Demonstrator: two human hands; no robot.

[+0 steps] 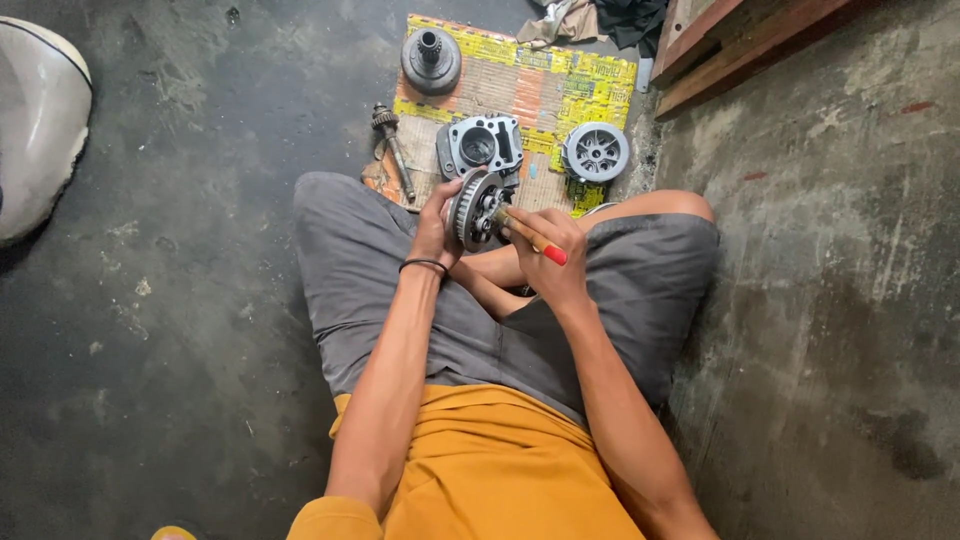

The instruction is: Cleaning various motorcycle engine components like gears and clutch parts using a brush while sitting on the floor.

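Two hands (500,235), one gear hub (473,209), one brush (530,236)

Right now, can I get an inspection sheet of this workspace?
Surface: dark stained concrete floor; yellow woven mat.
Job's things: toothed round metal part in left hand; brush with red-tipped handle in right hand, touching it.
Clutter: on the mat, cylinder block, finned round part, hub; geared shaft at its edge.
Grippers: both hands closed on their items.
Cables: nothing seen.
Surroundings: wooden planks, cloth.
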